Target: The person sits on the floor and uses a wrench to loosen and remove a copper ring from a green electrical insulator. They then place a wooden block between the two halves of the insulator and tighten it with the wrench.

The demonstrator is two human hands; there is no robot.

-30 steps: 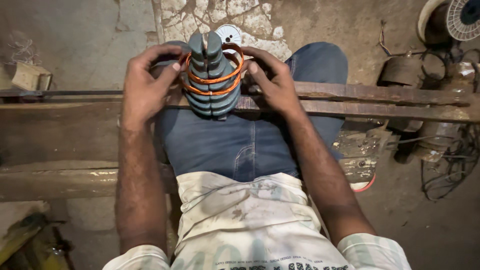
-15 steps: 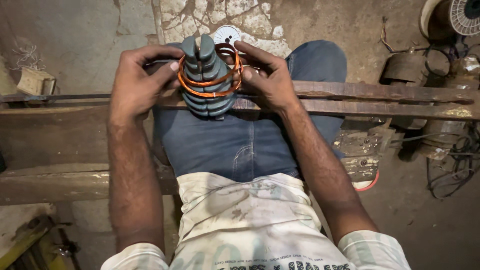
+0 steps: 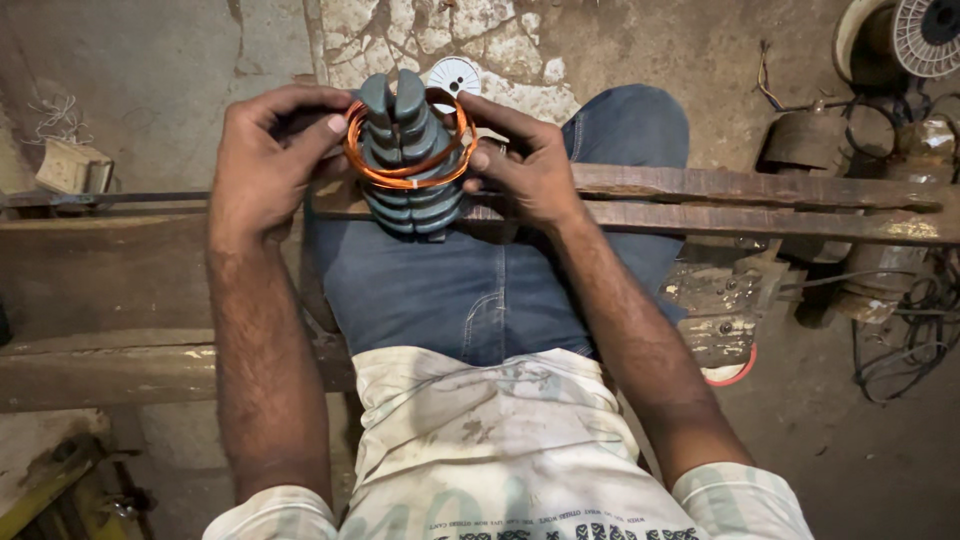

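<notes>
A grey stepped winding former stands on a rusty metal bar over my lap. A loop of copper wire circles its upper steps. My left hand grips the former's left side, thumb and fingers pressing on the copper coil. My right hand holds the right side, fingertips on the wire too. Both hands are closed around the former and coil.
A white spool lies on the floor behind the former. Another spool, rusty motor parts and tangled wires sit at the right. A wooden beam runs along the left, with a small block beyond it.
The copper loop has slid up from the former's middle steps toward its top. My hands shifted up with it, and the view moved slightly.
</notes>
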